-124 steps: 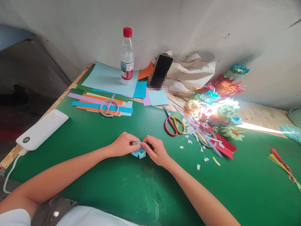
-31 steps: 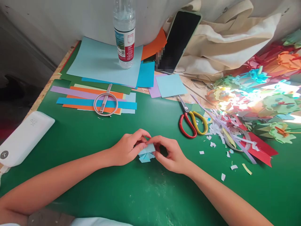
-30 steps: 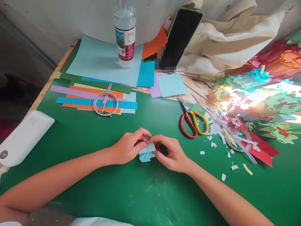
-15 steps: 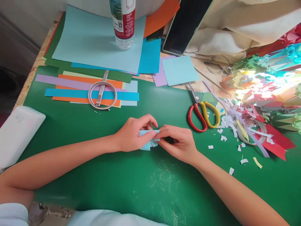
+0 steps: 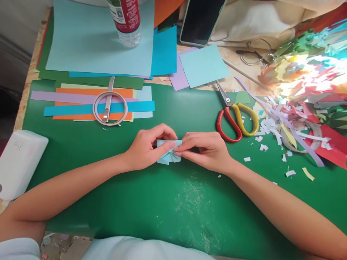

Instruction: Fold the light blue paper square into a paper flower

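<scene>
Between my two hands is a small folded light-blue paper (image 5: 169, 157), with pleats fanning out along its lower side. My left hand (image 5: 149, 147) pinches its left part, the thumb lying across the front and the fingers curled behind. From the right, my right hand (image 5: 204, 150) grips the paper's right edge between thumb and fingertips. Both hands are just above the green mat (image 5: 130, 202). Fingers cover part of the folds. Scissors (image 5: 235, 115) with one red and one yellow handle lie beyond my right hand.
A tape roll (image 5: 110, 108) and a metal-coloured cutter (image 5: 108, 99) lie on coloured paper strips (image 5: 59, 110). Behind are a bottle (image 5: 127, 23), paper sheets (image 5: 81, 43) and a phone (image 5: 202, 21). A white power bank (image 5: 23, 162) is left; paper scraps (image 5: 271, 126) are right.
The camera view has shifted a little. The paper's pleated lower side shows more widely spread now, and my right fingertips lie further over its front. Both hands still hold it.
</scene>
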`<state>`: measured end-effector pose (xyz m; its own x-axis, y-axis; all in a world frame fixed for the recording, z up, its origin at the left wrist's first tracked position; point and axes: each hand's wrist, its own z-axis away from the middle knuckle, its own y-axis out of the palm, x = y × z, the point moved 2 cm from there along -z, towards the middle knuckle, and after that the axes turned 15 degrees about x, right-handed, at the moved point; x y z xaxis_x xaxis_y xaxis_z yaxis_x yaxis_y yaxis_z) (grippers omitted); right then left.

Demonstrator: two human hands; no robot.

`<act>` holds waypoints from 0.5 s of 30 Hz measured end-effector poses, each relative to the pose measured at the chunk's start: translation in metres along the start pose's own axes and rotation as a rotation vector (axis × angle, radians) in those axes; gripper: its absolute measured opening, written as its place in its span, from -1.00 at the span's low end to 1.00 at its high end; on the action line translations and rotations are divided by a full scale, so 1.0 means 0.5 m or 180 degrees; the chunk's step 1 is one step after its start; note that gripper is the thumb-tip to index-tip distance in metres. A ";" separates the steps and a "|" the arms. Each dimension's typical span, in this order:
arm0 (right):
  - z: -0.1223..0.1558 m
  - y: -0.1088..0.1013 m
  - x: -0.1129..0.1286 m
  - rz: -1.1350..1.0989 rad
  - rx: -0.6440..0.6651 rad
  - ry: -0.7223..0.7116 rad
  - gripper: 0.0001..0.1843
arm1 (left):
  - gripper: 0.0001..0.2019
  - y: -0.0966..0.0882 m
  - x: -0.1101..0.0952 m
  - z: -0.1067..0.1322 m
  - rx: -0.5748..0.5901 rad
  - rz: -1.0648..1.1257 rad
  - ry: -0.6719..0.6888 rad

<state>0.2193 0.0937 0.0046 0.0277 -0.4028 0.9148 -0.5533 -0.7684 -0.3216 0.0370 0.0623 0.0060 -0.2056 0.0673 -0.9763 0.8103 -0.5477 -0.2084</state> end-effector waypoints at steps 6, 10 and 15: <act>0.003 0.001 0.003 0.0059 -0.0066 -0.0009 -0.90 | -0.88 0.002 0.001 0.004 0.0199 -0.0040 -0.0134; 0.005 0.000 0.001 0.0090 -0.0111 0.0170 -0.90 | -0.88 0.001 0.000 0.006 0.0195 0.0039 -0.0158; 0.007 0.001 0.002 0.0079 -0.0064 0.0284 -0.91 | -0.88 0.002 0.002 0.005 0.0347 0.0075 -0.0053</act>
<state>0.2222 0.0913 0.0045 -0.0600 -0.3749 0.9251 -0.5696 -0.7482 -0.3402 0.0359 0.0596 0.0047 -0.1970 0.0400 -0.9796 0.7507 -0.6364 -0.1770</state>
